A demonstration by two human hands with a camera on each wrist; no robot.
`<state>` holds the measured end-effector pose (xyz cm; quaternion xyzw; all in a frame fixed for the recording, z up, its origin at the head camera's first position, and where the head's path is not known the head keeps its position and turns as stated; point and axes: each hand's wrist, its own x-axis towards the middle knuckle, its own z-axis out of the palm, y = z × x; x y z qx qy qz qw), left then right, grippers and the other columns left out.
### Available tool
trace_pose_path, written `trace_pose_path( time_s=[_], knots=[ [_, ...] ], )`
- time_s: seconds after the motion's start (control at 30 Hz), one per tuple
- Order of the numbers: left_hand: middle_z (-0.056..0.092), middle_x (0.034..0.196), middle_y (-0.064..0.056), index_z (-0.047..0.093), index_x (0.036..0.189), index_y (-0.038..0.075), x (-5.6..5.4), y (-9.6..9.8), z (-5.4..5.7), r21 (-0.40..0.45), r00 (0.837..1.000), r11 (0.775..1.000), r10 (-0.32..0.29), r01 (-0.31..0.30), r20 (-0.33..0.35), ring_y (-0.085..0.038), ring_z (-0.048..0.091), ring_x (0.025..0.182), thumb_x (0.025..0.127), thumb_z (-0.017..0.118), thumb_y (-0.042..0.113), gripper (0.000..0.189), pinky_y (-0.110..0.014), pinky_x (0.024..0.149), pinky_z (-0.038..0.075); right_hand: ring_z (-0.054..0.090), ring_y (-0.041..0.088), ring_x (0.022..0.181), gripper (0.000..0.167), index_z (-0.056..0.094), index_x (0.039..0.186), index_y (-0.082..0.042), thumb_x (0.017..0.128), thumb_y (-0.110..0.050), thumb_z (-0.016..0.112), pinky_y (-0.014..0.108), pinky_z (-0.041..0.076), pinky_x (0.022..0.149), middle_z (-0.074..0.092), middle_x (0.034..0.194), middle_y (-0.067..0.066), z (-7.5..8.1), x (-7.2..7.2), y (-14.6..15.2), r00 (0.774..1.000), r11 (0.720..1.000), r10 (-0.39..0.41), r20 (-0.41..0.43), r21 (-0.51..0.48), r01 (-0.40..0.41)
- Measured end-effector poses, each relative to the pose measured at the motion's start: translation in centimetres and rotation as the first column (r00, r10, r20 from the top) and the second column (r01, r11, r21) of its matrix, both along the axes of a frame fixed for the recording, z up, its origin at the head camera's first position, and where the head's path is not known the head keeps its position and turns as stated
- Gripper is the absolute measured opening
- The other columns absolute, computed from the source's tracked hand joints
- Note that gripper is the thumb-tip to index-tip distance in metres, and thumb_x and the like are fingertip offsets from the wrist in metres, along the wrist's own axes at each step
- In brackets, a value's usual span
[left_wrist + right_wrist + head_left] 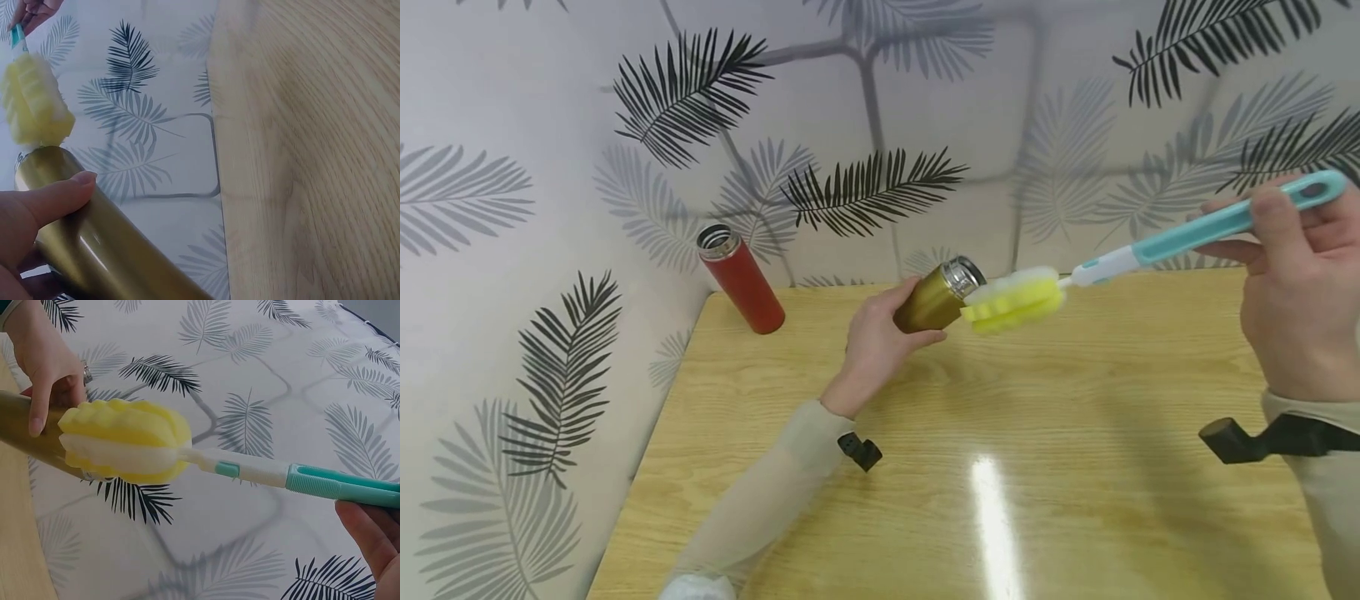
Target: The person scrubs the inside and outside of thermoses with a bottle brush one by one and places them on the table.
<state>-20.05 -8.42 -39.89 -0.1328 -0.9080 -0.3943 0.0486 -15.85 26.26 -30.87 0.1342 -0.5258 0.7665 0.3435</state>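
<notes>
The left hand [876,329] is wrapped around a gold flask [925,307], thumb along its side, while the right hand [1303,292] grasps the turquoise handle [1210,229] of a bottle brush [1105,265]. The brush's yellow-and-white sponge head [1015,298] is outside the flask, right by its steel mouth [962,275]; whether they touch cannot be told. The flask is tilted, mouth up and toward the brush, near the far edge of the counter [1037,417]; its base is hidden, so contact with the wood is uncertain. Its visible gold side is plain and glossy, and its interior looks dark through the uncapped mouth. A small turquoise button [227,469] sits on the brush's white neck, and an oval hole [1317,190] pierces the handle's end. Well left of the flask, a red flask [745,283] stands upright at the counter's far left corner, uncapped, its metal-lined mouth showing a shadowed inside. A leaf-printed backdrop [985,108] rises along the far and left edges, limiting reach there; wood spreads toward the person and rightward, with a bright reflection [996,525] in front.
</notes>
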Motion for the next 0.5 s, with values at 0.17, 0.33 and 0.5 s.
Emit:
trace_pose_path(
  time_s=[0.17, 0.33, 0.5],
  knots=[
    [0.063, 0.145, -0.008, 0.056, 0.151, 0.015, 0.16, 0.04, -0.02, 0.0, 0.999, 1.0, -0.017, 0.017, 0.043, -0.027, 0.063, 0.121, 0.081, 0.092, 0.028, 0.08, -0.046, 0.101, 0.049, 0.075, 0.029, 0.092, 0.01, 0.062, 0.105, 0.009, 0.1, 0.001, 0.066, 0.031, 0.062, 0.073, 0.07, 0.093, 0.02, 0.05, -0.2, -0.12, 1.0, 1.0, 0.01, -0.01, -0.028, -0.01],
    [0.062, 0.146, -0.008, 0.054, 0.153, 0.016, 0.14, -0.09, -0.13, -0.011, 0.995, 0.999, -0.037, 0.038, 0.089, -0.027, 0.063, 0.121, 0.083, 0.091, 0.033, 0.081, -0.045, 0.098, 0.05, 0.075, 0.032, 0.092, 0.011, 0.061, 0.104, 0.01, 0.099, 0.003, 0.067, 0.034, 0.063, 0.072, 0.065, 0.092, 0.02, 0.18, -0.41, -0.42, 0.998, 0.992, 0.054, -0.02, -0.112, -0.056],
    [0.062, 0.146, -0.007, 0.054, 0.153, 0.017, 0.16, 0.15, -0.08, -0.046, 0.988, 0.995, -0.086, 0.092, 0.128, -0.026, 0.062, 0.124, 0.082, 0.091, 0.034, 0.081, -0.043, 0.102, 0.049, 0.075, 0.034, 0.092, 0.014, 0.058, 0.103, 0.014, 0.098, 0.004, 0.067, 0.037, 0.063, 0.073, 0.064, 0.091, 0.02, 0.41, -0.63, -0.94, 0.997, 0.977, 0.071, -0.038, -0.199, -0.077]
  ],
)
